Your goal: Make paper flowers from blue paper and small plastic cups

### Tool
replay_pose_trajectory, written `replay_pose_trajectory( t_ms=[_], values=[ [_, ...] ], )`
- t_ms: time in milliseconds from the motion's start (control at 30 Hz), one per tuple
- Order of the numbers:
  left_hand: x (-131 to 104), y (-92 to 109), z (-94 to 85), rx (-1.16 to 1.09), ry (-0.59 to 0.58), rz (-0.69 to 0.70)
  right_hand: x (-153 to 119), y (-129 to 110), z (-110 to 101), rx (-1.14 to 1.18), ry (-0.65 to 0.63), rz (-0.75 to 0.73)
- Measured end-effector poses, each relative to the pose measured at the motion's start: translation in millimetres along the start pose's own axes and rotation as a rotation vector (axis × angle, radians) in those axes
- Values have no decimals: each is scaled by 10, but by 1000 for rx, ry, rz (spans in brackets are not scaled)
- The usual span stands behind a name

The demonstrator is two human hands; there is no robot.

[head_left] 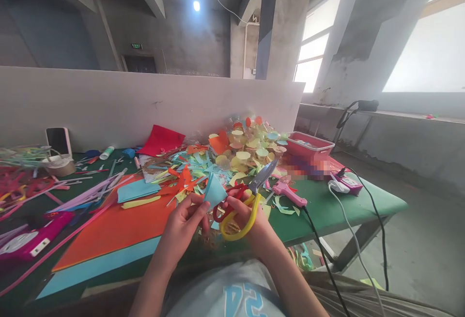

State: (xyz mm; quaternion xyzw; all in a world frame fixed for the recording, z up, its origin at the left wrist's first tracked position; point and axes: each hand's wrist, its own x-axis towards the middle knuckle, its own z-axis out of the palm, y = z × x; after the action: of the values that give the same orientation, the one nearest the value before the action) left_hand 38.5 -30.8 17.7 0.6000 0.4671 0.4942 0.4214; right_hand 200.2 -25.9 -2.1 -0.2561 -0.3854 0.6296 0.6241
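Between the finger and thumb of my left hand [188,218] is a small piece of light blue paper [215,190], folded or rolled to a cone-like shape. My right hand [250,215] holds a pair of scissors [263,177] with one yellow and one red handle. Their metal blades point up and away, to the right of the blue paper. In front of both hands lies a heap of cut paper scraps [203,167] in blue, orange and yellow. A pink glue gun [289,193] rests on the table to the right of the scissors.
Orange sheets [119,225] lie at left, with a folded blue paper [138,190] on top. Pipe cleaners [87,193], a phone [58,142] and a cup [60,164] are farther left. A red basket [310,146] and a cabled power strip [347,183] stand right, on the green table [378,202].
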Motion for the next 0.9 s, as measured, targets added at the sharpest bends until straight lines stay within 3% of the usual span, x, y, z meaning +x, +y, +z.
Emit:
replay_pose_trajectory(
  t_ms=[533,700,900],
  values=[
    [-24,-19,87,-49,-71,-15,-34,-19,29,14,15,-23],
    [-17,-29,48,-5,-96,-21,45,73,-52,-77,87,-63],
    [25,-79,-22,47,-140,-91,45,70,-85,-169,77,-72]
  ],
)
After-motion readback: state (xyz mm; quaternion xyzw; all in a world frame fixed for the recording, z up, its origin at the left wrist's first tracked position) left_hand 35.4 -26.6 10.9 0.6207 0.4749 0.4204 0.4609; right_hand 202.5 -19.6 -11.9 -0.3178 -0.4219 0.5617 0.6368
